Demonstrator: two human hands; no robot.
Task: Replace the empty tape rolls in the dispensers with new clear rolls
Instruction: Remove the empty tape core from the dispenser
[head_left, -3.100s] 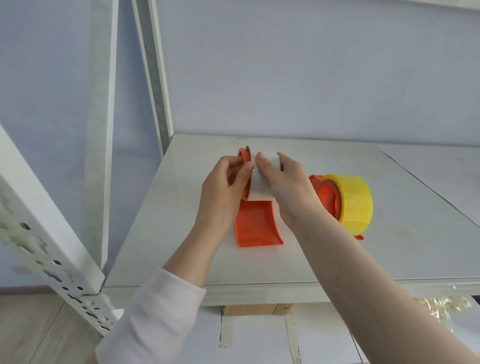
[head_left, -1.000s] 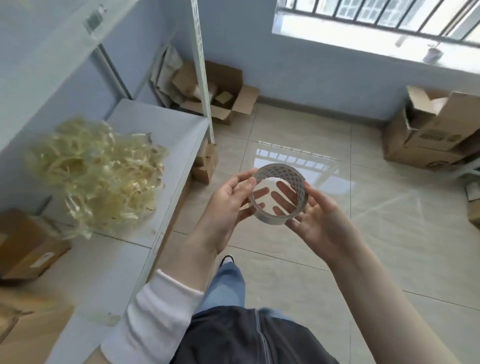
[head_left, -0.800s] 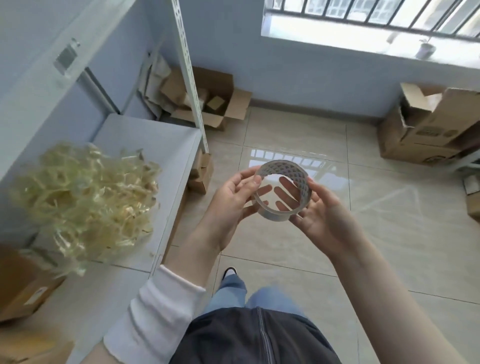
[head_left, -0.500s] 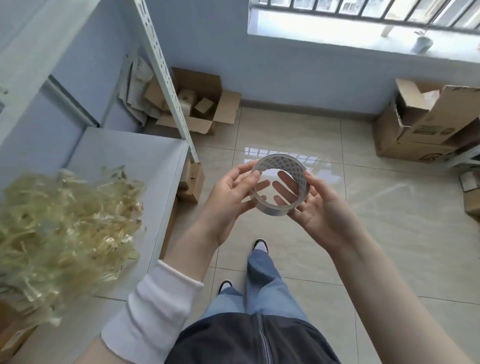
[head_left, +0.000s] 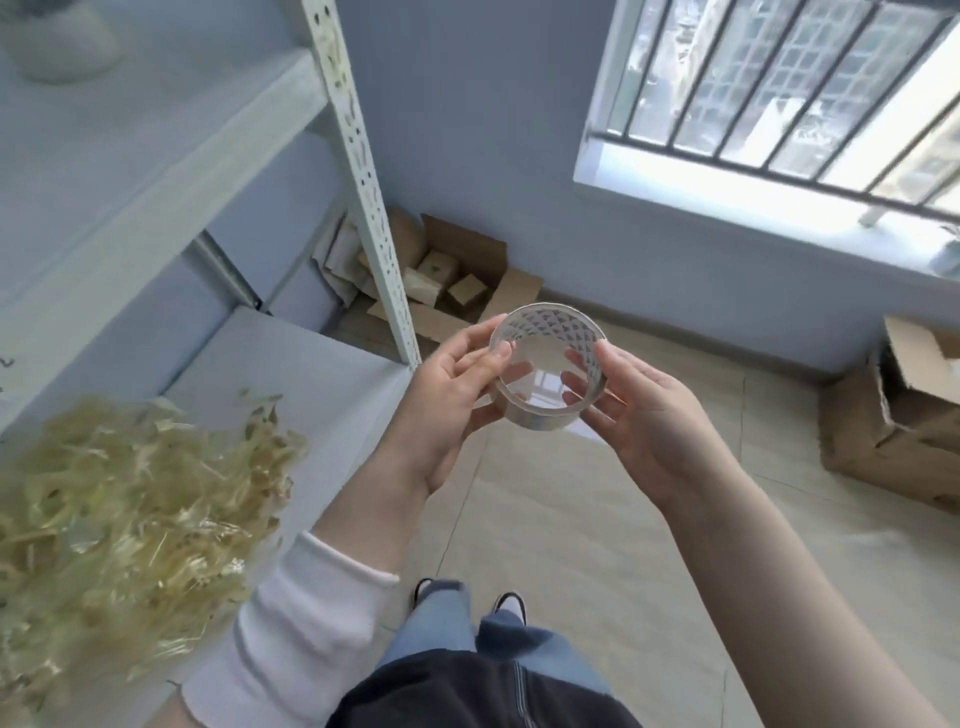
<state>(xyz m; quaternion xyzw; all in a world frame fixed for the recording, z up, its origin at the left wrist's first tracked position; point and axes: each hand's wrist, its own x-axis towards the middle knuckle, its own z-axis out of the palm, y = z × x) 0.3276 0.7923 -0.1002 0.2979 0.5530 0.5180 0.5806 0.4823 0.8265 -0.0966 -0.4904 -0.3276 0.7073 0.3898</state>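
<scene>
I hold the tape ring (head_left: 537, 418) up over the floor between both hands. My left hand (head_left: 452, 389) curls round its left wall with the thumb on the rim, and my right hand (head_left: 649, 421) cups the other side, thumb at the edge, fingers behind. I grip it by the wall so the open mouth faces me and I can look through it. The wall looks thin, so I judge it a spent core. No dispenser is in sight. The shelf (head_left: 311, 384) with its heap of yellowish tape scraps (head_left: 130, 509) is on my left.
</scene>
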